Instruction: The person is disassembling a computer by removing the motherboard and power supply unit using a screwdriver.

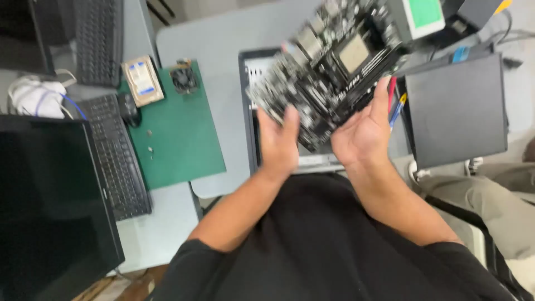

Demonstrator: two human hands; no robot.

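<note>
Two hands (320,139) around flat, bristly motherboard (329,67)

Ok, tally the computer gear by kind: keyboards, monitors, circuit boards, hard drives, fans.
Keyboards: 2, one at top, one by the green mat
Monitors: 1
Circuit boards: 1, the motherboard held in both hands
Hard drives: 1
Fans: 1
Total: 6

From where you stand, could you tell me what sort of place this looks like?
Probably a computer repair bench. Both hands, left hand and right hand, hold a bare motherboard over an opened computer case. A green work mat carries a hard drive and a small fan.
</note>
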